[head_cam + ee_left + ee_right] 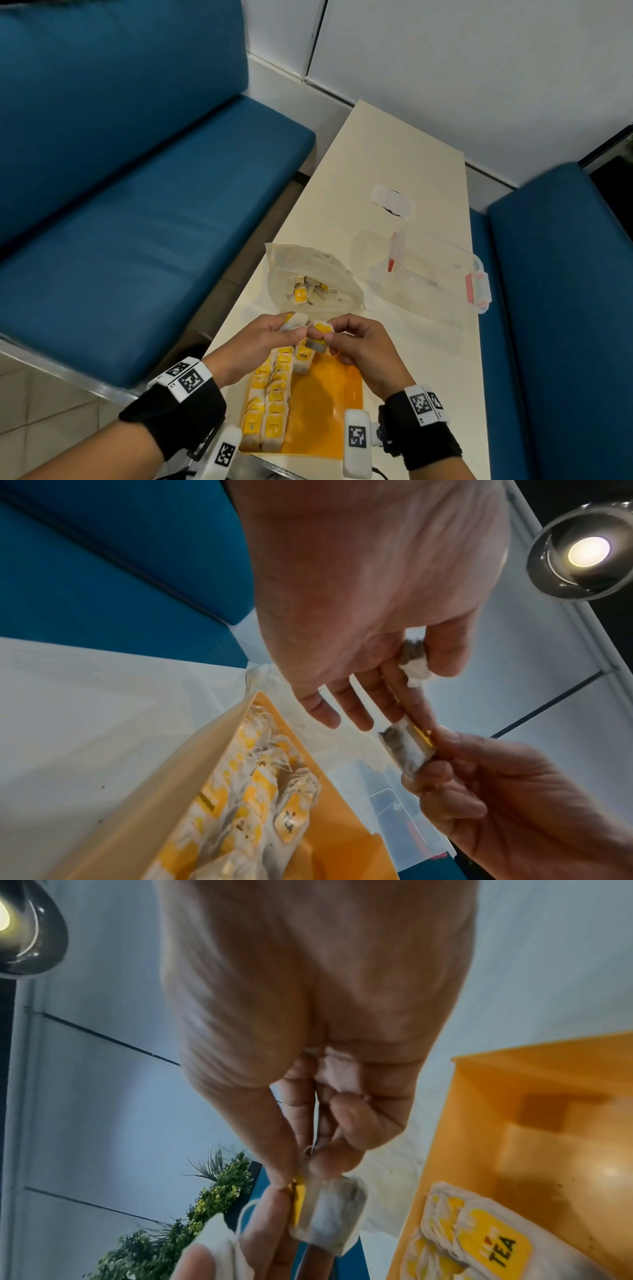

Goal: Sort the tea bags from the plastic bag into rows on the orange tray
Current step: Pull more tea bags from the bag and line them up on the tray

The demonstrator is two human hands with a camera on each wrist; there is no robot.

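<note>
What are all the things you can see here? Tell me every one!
tea bags on tray: many, white with yellow tags, in rows on the tray's left part
held tea bags: two, one in each hand
orange tray: one, near table edge
plastic bag: one, clear, open, more tea bags inside, beyond the tray
clear box: one, pink latches, right of the bag
table: one, cream
benches: two, blue, either side
lamp: one, lit, overhead
plant: green, far off
left hand: pinches a tea bag
right hand: pinches a tea bag
</note>
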